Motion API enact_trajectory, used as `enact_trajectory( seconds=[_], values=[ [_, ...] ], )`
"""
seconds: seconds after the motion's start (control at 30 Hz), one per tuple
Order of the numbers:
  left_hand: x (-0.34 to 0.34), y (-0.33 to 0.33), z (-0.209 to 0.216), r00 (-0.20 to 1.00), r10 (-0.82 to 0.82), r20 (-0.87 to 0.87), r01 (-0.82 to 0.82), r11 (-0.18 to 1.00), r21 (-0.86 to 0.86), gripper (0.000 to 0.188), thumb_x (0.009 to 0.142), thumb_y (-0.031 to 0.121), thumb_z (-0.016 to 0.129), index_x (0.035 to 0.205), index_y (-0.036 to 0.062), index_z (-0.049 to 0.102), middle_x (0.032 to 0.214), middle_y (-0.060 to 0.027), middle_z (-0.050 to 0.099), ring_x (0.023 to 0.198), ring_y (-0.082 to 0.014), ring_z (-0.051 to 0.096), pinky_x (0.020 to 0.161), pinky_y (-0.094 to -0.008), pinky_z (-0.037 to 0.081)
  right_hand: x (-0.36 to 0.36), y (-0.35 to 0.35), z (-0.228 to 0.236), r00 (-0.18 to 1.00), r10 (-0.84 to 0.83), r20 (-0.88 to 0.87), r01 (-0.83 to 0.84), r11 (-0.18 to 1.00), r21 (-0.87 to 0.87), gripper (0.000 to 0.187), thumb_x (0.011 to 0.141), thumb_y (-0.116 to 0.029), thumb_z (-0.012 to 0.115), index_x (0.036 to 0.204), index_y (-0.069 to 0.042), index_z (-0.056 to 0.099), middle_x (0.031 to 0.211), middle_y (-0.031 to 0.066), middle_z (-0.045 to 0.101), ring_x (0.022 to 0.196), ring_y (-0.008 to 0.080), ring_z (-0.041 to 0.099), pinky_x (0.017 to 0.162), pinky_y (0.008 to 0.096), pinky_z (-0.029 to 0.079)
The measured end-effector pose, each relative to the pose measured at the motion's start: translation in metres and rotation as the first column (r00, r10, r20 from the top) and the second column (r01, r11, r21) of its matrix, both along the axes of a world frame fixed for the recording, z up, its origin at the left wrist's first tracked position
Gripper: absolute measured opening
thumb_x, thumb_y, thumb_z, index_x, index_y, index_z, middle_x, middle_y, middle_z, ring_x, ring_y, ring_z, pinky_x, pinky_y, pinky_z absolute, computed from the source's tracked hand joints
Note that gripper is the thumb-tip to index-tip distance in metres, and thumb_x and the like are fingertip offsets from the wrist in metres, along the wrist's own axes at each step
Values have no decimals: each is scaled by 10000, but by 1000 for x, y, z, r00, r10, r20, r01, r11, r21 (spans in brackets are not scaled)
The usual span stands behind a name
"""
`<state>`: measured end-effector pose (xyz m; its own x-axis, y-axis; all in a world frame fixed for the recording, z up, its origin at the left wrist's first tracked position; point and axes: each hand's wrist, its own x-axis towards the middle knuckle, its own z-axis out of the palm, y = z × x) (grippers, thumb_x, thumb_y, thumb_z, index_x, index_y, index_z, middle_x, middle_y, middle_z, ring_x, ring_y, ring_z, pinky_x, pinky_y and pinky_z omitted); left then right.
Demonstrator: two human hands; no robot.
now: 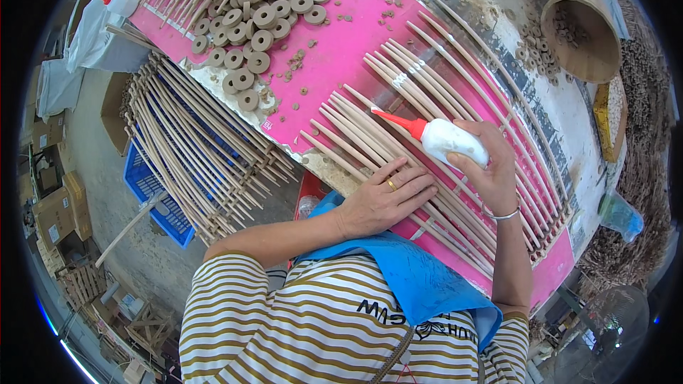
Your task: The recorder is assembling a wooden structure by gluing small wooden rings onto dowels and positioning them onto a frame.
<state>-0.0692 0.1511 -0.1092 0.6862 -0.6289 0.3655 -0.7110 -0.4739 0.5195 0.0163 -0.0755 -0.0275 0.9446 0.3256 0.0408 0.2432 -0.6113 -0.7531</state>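
Observation:
Thin wooden rods (353,122) lie side by side in slanting rows on a pink board (320,64). My left hand (388,198) rests flat across the near rods, its fingers stretched out. In my right hand (496,169) is a white squeeze bottle (449,139) with a long red nozzle (402,121). The bottle is tilted over the rods, nozzle toward the left. White glue-like marks (409,75) show on several rods beyond the nozzle. I cannot tell whether the tip touches a rod.
Beige rings (263,16) are heaped on the board's far left, beside more rods. A second red-tipped bottle (125,4) stands beyond. At left, a blue crate (140,176) holds a fan of rods. A round tub (582,32) sits far right, near a yellow box (606,122).

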Motion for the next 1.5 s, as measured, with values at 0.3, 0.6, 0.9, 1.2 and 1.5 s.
enact_trajectory(
  seconds=[0.3, 0.6, 0.9, 1.2, 1.5],
  values=[
    [1, -1, 3, 998, 61, 34, -62, 998, 26, 440, 940, 208, 572, 1362, 116, 659, 1367, -37, 609, 1339, -192, 544, 1226, -463, 348, -5, -6, 3, 995, 13, -100, -12, 1000, 5, 460, 827, -94, 837, 1253, -3, 690, 1175, 115, 706, 1072, 206, 677, 943, 334, 517],
    [1, -2, 2, 996, 70, 55, -71, 997, 25, 420, 931, 207, 585, 1332, 119, 674, 1341, -26, 614, 1309, -185, 554, 1216, -454, 366, -3, 8, 1, 998, 15, -59, -13, 999, 30, 436, 803, -174, 858, 1185, -22, 712, 1091, 136, 733, 1005, 301, 694, 902, 397, 520],
    [1, -3, 2, 995, 74, 62, -76, 997, 28, 424, 926, 207, 592, 1333, 122, 678, 1330, -27, 618, 1303, -183, 556, 1206, -450, 380, -4, 9, 4, 993, 4, -121, 0, 1000, 27, 427, 801, -151, 848, 1186, -22, 718, 1111, 133, 741, 1026, 303, 697, 922, 403, 519],
    [2, -3, 2, 995, 83, 52, -84, 996, 18, 451, 921, 212, 617, 1364, 161, 685, 1316, -22, 631, 1290, -179, 587, 1183, -445, 414, -8, 6, 7, 997, -1, -72, 3, 1000, 24, 434, 797, -170, 858, 1186, -32, 722, 1073, 133, 735, 998, 301, 699, 903, 405, 522],
    [1, -3, 2, 993, 97, 60, -98, 995, -1, 447, 913, 212, 624, 1350, 150, 696, 1326, -22, 639, 1313, -189, 589, 1184, -449, 419, -9, 16, 13, 997, 30, -68, -30, 1000, -6, 426, 805, -150, 858, 1187, -25, 717, 1073, 130, 727, 986, 291, 698, 880, 388, 531]
  ],
)
